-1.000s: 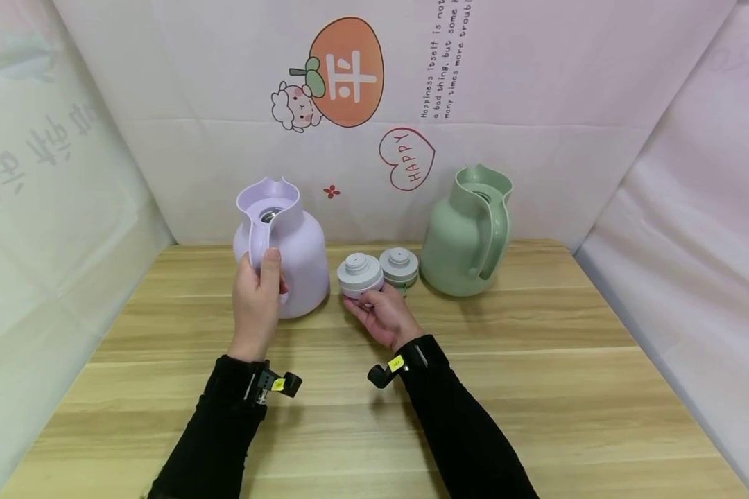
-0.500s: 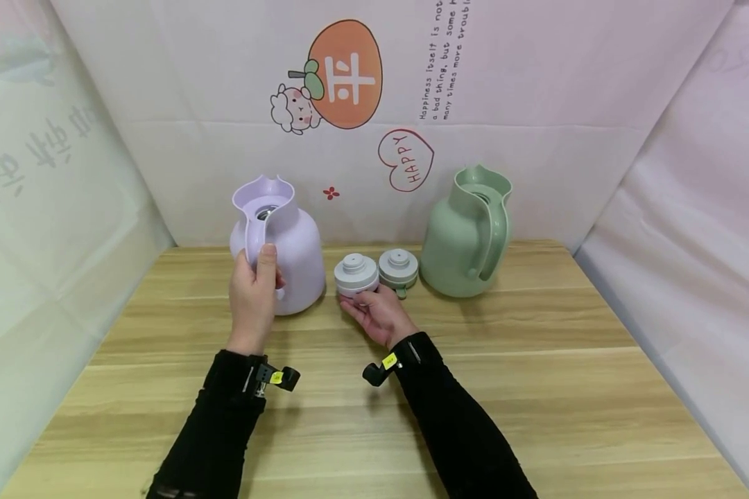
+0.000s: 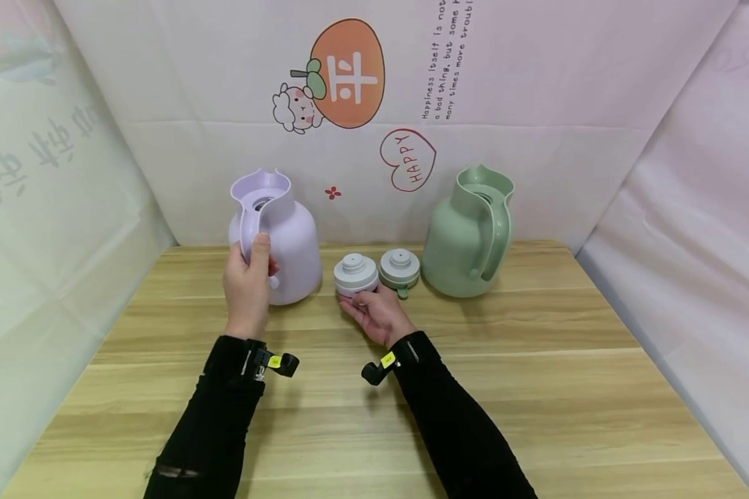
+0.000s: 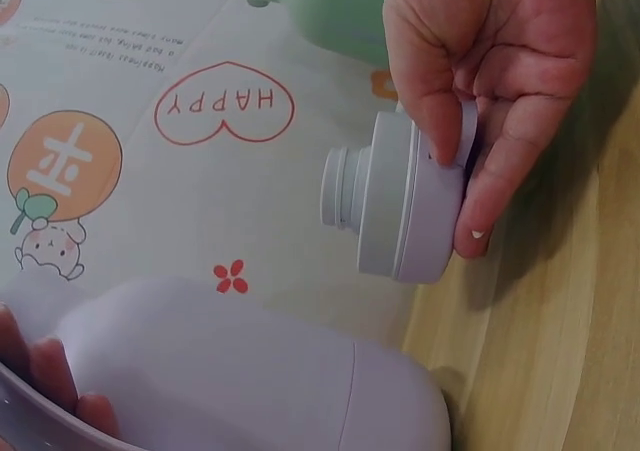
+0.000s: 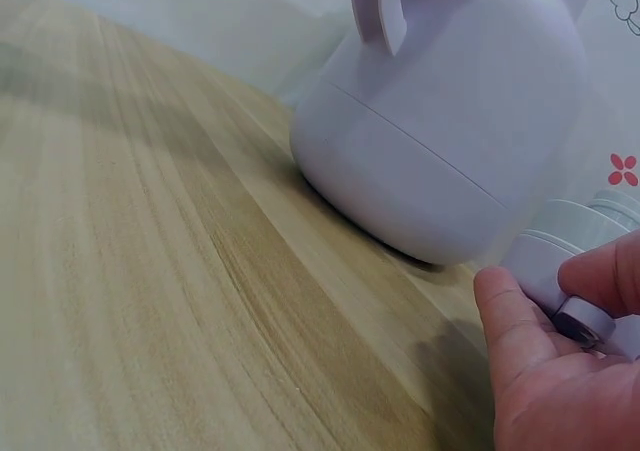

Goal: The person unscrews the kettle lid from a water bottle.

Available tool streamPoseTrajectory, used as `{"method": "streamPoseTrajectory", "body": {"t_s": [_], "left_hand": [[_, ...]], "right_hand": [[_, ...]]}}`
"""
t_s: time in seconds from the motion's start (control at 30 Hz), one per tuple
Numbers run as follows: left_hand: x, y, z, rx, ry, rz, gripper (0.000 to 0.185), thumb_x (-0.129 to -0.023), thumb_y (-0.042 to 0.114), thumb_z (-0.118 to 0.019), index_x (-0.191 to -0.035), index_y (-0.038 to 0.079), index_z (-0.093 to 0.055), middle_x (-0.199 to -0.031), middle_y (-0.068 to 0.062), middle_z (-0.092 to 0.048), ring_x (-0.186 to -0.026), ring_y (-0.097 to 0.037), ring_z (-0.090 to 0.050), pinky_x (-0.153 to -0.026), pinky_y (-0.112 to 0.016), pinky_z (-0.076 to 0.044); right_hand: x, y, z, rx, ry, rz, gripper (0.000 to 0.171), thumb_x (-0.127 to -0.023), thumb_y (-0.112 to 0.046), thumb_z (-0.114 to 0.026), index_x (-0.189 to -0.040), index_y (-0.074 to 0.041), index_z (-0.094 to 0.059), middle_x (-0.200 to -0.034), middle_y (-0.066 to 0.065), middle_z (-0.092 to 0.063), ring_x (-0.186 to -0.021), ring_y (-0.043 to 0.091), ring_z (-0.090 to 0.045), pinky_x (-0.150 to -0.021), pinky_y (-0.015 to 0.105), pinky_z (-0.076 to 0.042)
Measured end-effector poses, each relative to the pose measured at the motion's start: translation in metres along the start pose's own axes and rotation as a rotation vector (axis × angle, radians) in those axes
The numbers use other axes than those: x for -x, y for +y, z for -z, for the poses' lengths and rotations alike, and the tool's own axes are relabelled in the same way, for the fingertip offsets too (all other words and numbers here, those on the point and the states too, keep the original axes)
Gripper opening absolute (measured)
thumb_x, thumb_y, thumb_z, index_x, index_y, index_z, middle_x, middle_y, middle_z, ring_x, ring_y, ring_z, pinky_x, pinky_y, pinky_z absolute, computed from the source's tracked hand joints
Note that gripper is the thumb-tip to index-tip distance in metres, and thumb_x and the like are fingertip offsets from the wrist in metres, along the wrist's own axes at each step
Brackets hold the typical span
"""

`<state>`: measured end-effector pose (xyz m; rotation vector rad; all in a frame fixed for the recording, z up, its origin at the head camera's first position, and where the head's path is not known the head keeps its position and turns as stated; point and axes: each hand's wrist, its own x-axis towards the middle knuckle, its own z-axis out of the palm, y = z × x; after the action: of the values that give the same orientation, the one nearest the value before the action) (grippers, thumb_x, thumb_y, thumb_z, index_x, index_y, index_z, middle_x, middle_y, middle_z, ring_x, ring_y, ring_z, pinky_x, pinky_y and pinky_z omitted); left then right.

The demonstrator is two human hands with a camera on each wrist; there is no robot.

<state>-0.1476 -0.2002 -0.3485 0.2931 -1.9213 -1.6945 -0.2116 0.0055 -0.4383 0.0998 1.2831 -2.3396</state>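
Note:
My left hand grips the handle of a lavender thermos jug, its thumb on top of the handle. The jug's mouth is uncovered. To its right, my right hand holds a lavender-and-grey jug lid with its narrow grey plug upward. In the left wrist view the thumb pinches the lid by its tab, and fingers lie under its lavender side. A gap between lid and wood shows there. The right wrist view shows the jug beside the fingertips.
A green thermos jug with an uncovered mouth stands at the back right. Its matching green-and-grey lid lies just left of it, plug upward. A printed cloth hangs behind the wooden table.
My left hand and the lavender jug have shifted slightly left and toward the back cloth. The right hand has drifted a little left with the lid, then stayed nearly still.

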Motion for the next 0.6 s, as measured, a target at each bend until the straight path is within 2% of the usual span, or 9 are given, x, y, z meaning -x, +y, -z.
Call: {"method": "streamPoseTrajectory", "body": {"t_s": [0.2,0.37,0.6], "left_hand": [[-0.009,-0.001,0.001,0.019,0.005,0.003,0.045,-0.102,0.061,-0.056,-0.101,0.016,-0.054,-0.087,-0.001,-0.058,-0.082,-0.016,-0.059,-0.081,-0.037,-0.049],[-0.015,-0.004,0.0,0.031,0.003,0.011,0.044,-0.102,0.06,-0.056,-0.1,0.017,-0.054,-0.086,-0.001,-0.056,-0.081,-0.016,-0.056,-0.075,-0.032,-0.046],[-0.023,-0.004,0.0,-0.038,-0.005,0.01,0.043,-0.103,0.061,-0.053,-0.098,0.019,-0.051,-0.086,-0.002,-0.055,-0.08,-0.017,-0.055,-0.071,-0.031,-0.044]], "right_hand": [[-0.002,0.001,-0.001,0.013,-0.006,0.016,0.08,-0.093,0.017,-0.048,-0.164,-0.012,-0.024,-0.156,0.025,-0.043,-0.137,0.038,-0.054,-0.106,0.035,-0.053],[-0.004,0.001,-0.003,-0.004,0.009,0.006,0.081,-0.093,0.016,-0.048,-0.164,-0.013,-0.023,-0.157,0.025,-0.041,-0.139,0.039,-0.052,-0.107,0.035,-0.052],[-0.007,0.004,-0.003,-0.014,0.024,-0.003,0.083,-0.092,0.017,-0.048,-0.164,-0.016,-0.023,-0.157,0.024,-0.041,-0.137,0.037,-0.054,-0.109,0.037,-0.051]]}}
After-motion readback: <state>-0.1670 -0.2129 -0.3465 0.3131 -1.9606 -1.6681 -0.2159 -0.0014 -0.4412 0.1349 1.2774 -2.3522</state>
